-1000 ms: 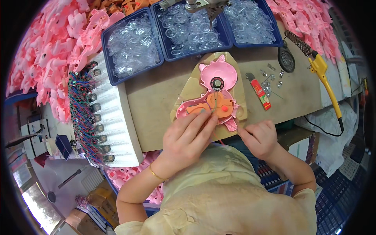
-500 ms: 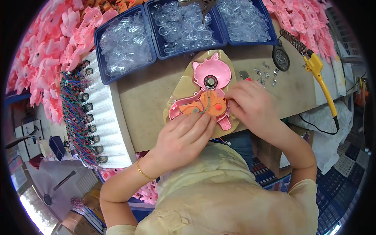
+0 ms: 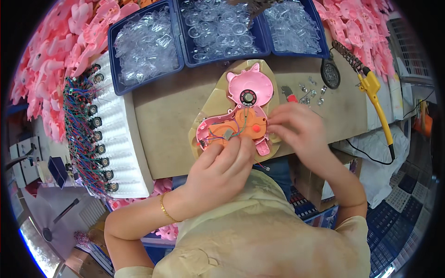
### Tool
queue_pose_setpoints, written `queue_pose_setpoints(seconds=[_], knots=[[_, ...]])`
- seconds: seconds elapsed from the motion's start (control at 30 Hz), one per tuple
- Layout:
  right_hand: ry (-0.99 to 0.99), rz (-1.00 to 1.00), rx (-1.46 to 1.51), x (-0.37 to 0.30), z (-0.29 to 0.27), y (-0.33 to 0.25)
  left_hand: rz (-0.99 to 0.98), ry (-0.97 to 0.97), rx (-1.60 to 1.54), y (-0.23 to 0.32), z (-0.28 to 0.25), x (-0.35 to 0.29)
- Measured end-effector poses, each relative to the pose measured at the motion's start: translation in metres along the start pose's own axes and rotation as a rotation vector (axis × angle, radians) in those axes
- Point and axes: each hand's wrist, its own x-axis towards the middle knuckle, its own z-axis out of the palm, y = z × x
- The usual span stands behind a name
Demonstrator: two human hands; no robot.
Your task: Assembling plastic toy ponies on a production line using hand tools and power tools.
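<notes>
On my far left I see a gray fan [image 3: 47,234] and a big heap of pink shells [image 3: 51,60]. Next, a white foam tray [image 3: 132,153] sits on the brown table [image 3: 162,120], with blue bins [image 3: 227,60] behind. In the middle, a pink toy shell [image 3: 248,83] lies in a tan holder [image 3: 208,109]. The left hand [image 3: 225,164] has bunched fingers at its orange part [image 3: 245,118]; the right hand [image 3: 296,123], apart from the left, is by its right edge. I can't tell if either grips. Rightmost are metal bits [image 3: 313,92] and a yellow tool [image 3: 378,97].

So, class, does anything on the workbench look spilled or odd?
Perhaps the small metal pieces: they lie scattered loose on the workbench beyond the right hand, while clear plastic parts sit in blue trays.
</notes>
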Motion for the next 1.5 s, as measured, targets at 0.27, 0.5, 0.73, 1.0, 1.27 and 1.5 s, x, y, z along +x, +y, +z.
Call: queue_pose_setpoints(seconds=[0.27, 0.5, 0.73, 1.0, 1.27, 1.5], knots=[[0.099, -0.208, -0.265, -0.010, 0.006, -0.006, 0.033, 0.000, 0.024, 0.003, 0.006, -0.005], [-0.308, -0.102, -0.302, 0.022, -0.016, -0.016, 0.048, 0.014, -0.004, 0.002, 0.012, -0.001], [-0.254, -0.042, -0.137, 0.026, -0.027, -0.023, 0.081, 0.001, -0.059, -0.003, 0.010, -0.009], [0.125, -0.275, -0.545, 0.148, 0.059, -0.053, 0.042, 0.127, -0.145, 0.005, 0.022, -0.023], [-0.040, 0.013, -0.545, 0.173, 0.057, -0.007, -0.268, 0.228, -0.307, -0.110, -0.041, -0.023], [0.070, -0.116, -0.514, 0.170, 0.061, -0.011, -0.823, -0.091, 0.203, -0.309, -0.041, -0.015]])
